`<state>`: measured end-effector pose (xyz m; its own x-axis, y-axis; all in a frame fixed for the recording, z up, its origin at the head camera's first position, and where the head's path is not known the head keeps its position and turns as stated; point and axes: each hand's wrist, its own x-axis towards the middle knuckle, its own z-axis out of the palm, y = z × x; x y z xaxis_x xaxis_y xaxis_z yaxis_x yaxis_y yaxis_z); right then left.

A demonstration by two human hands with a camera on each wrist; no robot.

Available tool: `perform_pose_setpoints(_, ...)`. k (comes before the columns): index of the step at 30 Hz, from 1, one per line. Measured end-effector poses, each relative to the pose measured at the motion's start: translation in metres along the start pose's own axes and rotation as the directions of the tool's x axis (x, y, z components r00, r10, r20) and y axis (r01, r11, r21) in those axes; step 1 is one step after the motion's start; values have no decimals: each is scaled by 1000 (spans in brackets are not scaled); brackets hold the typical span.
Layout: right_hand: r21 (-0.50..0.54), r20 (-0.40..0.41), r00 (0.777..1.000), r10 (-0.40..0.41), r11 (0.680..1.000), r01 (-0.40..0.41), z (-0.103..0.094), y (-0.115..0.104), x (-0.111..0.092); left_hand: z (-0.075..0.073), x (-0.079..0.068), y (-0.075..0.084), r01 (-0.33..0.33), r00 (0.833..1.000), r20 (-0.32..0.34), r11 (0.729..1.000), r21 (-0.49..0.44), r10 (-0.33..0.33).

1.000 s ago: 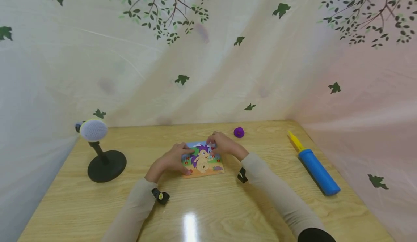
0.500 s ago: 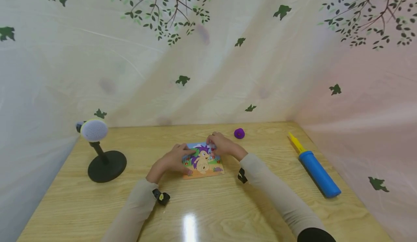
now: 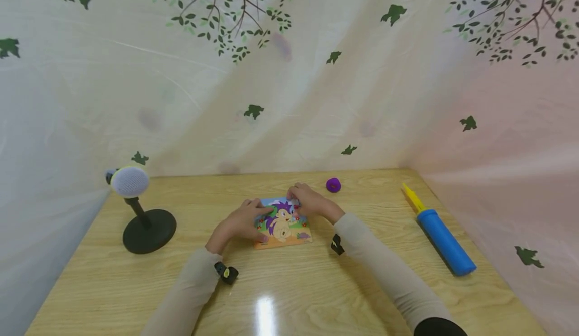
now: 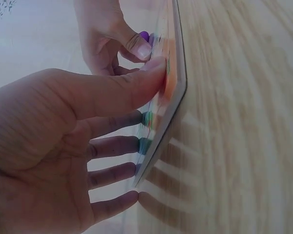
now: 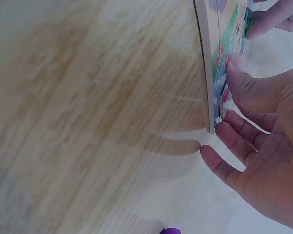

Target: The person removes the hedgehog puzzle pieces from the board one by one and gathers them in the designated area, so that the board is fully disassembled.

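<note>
A flat picture puzzle (image 3: 281,229) of a purple-haired cartoon hedgehog lies on the wooden table between both hands. My left hand (image 3: 244,219) spreads over its left side; in the left wrist view the thumb presses near the lower edge, and mostly straight fingers touch the picture surface. At the upper right corner, my right hand (image 3: 309,199) pinches a slightly raised puzzle piece (image 5: 225,97) between thumb and fingers. That piece is largely covered by the hand in the head view. The right little finger hangs off the board (image 5: 208,73) beside its edge.
Behind the right hand sits a small round purple object (image 3: 333,185). A blue balloon pump (image 3: 447,243) with a yellow nozzle lies at the right. On the left stands a round-headed device (image 3: 130,182) on a black base (image 3: 149,231). A leaf-patterned curtain (image 3: 289,95) closes the back.
</note>
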<state>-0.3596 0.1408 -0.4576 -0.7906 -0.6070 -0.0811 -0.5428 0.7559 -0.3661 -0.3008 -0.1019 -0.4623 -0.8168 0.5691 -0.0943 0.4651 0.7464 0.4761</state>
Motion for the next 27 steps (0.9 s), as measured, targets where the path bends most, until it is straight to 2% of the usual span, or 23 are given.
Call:
perform_pose_setpoints(7,2,-4,1000,-12,1000,12,1,0,0,0,1,0,8,1000,-7,1000,27,-7)
perform_pose_setpoints(12,-11,-33,999,-34,999,34,1,4,1,0,2,2,4,1000,-14,1000,23,-4)
perform_pose_setpoints(20,13,-79,997,-26,1000,27,2,8,2,1,2,-2,10,1000,-13,1000,5,-10)
perform_pose_setpoints(27,41,-51,997,-49,998,51,-4,10,-3,4,2,-4,3,1000,-9,1000,-7,-3)
